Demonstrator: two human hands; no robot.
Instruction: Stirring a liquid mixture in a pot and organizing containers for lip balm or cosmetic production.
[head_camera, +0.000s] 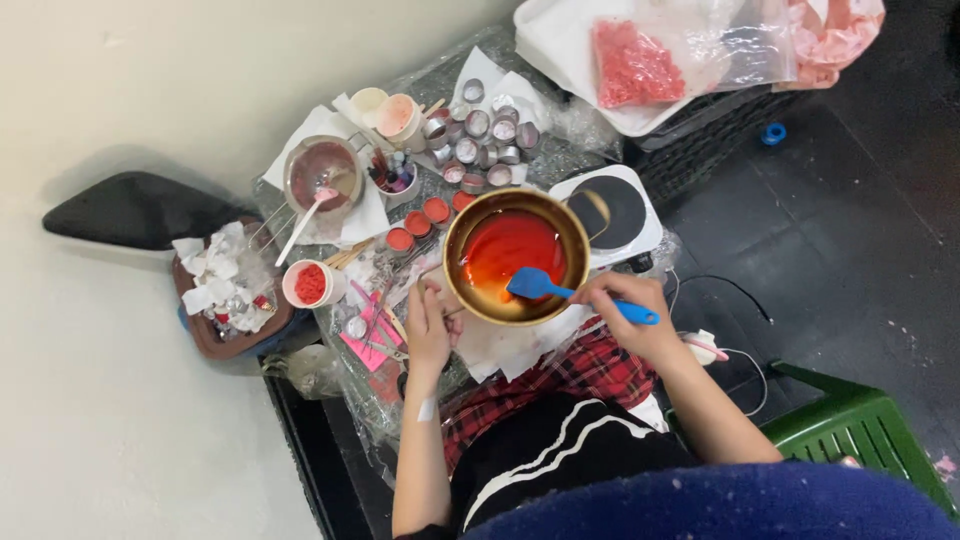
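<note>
Dark floor is seen at right; a clear bag (690, 45) of red flakes lies at upper centre. The pan (516, 256) of red liquid sits mid-frame, steadied by the left hand (430, 325); its fingers are partly hidden. The right hand (632, 315) is closed around the blue spatula (575, 293).

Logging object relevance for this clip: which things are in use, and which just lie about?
In use: gold pot of red liquid, blue spatula, right hand, left hand.

Lying about: hot plate, empty metal tins, bag of red pellets, green chair.
</note>
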